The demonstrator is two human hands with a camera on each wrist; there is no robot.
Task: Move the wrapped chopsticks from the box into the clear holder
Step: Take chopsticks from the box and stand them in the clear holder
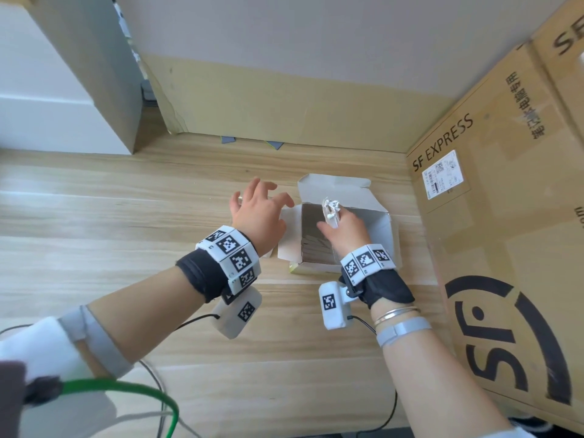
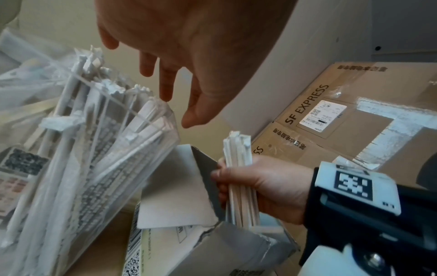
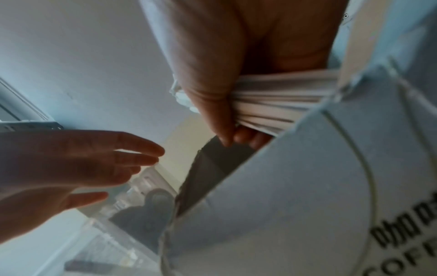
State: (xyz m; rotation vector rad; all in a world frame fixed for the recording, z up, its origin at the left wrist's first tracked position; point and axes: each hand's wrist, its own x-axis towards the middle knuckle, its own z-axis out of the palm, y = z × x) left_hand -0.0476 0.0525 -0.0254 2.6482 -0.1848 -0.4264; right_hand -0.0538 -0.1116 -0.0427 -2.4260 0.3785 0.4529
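On the wooden table stands a white cardboard box (image 1: 376, 222) with its flaps up. Inside it my right hand (image 1: 335, 216) grips a bundle of paper-wrapped chopsticks (image 1: 330, 208), upright, their torn tops above my fingers. The left wrist view shows that bundle (image 2: 238, 164) in my right hand (image 2: 227, 179) above the box (image 2: 189, 242). Left of the box, the clear holder (image 2: 113, 149) is packed with several wrapped chopsticks. My left hand (image 2: 175, 108) hovers open just over its rim, holding nothing. My left hand (image 1: 262, 197) hides the holder in the head view.
A big SF Express carton (image 1: 505, 216) walls off the right side. A cardboard panel (image 1: 284, 105) stands at the back and a white cabinet (image 1: 47, 105) at the far left. Cables (image 1: 126, 387) lie near the front edge. A crumpled plastic bag (image 2: 23, 65) sits behind the holder.
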